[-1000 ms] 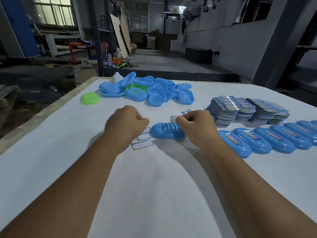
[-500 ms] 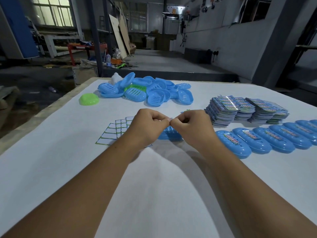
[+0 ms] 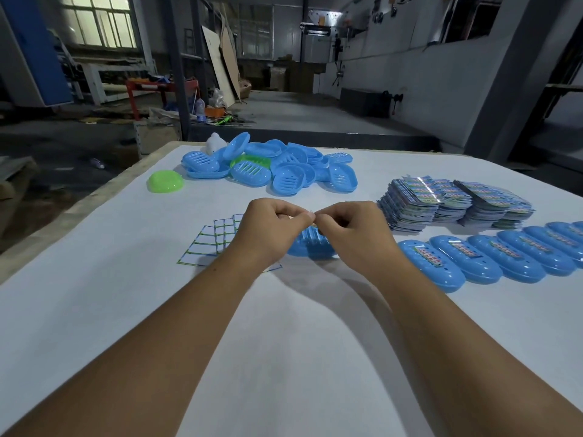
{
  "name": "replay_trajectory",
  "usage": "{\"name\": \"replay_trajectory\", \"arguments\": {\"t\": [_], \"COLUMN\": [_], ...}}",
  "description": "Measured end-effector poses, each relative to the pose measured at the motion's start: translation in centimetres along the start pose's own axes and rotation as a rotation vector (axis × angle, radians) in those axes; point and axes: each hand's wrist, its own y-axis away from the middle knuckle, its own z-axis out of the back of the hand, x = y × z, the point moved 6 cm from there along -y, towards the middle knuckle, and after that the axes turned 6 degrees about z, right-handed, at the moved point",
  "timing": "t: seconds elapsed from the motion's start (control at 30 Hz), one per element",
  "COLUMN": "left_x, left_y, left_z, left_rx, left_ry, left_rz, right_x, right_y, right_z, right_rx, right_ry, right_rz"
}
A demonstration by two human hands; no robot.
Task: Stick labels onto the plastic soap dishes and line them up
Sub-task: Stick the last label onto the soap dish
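Note:
A blue soap dish (image 3: 310,247) lies on the white table (image 3: 284,342), partly hidden under my two hands. My left hand (image 3: 271,227) and my right hand (image 3: 350,228) meet fingertip to fingertip just above it and pinch a small label (image 3: 314,227) between them; only a sliver of the label shows. An empty label backing sheet (image 3: 208,244) lies under my left wrist. To the right runs a row of labelled blue dishes (image 3: 492,257).
A heap of unlabelled blue dishes (image 3: 277,168) with a green one in it sits at the back of the table, and a green lid (image 3: 165,182) lies left of it. Stacks of label sheets (image 3: 454,203) stand at the right. The table's left edge (image 3: 94,197) drops to the floor.
My left hand moved right from the backing sheet to meet my right hand over the blue dish. Both hands now pinch together, and the sheet lies uncovered.

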Motion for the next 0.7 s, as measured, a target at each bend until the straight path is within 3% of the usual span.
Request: {"name": "replay_trajectory", "arguments": {"t": [0.3,0.7], "left_x": [-0.2,0.6], "left_y": [0.0,-0.5], "left_z": [0.1,-0.1], "left_rx": [-0.017,-0.029], "left_ry": [0.033,0.068], "left_rz": [0.063,0.139], "right_x": [-2.0,-2.7], "right_y": [-0.4,-0.5], "right_z": [0.6,0.8], "right_rx": [-0.023,-0.012], "right_ry": [0.091,-0.122], "right_rz": [-0.128,-0.248]}}
